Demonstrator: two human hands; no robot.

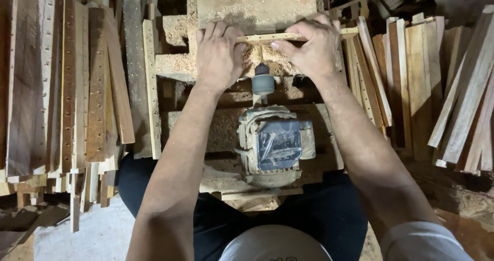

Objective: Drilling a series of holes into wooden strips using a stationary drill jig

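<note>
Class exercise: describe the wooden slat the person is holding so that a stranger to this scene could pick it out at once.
Start at the dusty motor in the middle and follow its drill chuck upward. Lying crosswise just above it is the slat, gripped by the left hand and right hand. Unlike the stacked slats alongside, it lies horizontally and is held.

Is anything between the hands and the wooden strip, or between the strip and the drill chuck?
Nothing visible. The left hand and right hand both grip the wooden strip; the drill chuck sits just below it.
</note>
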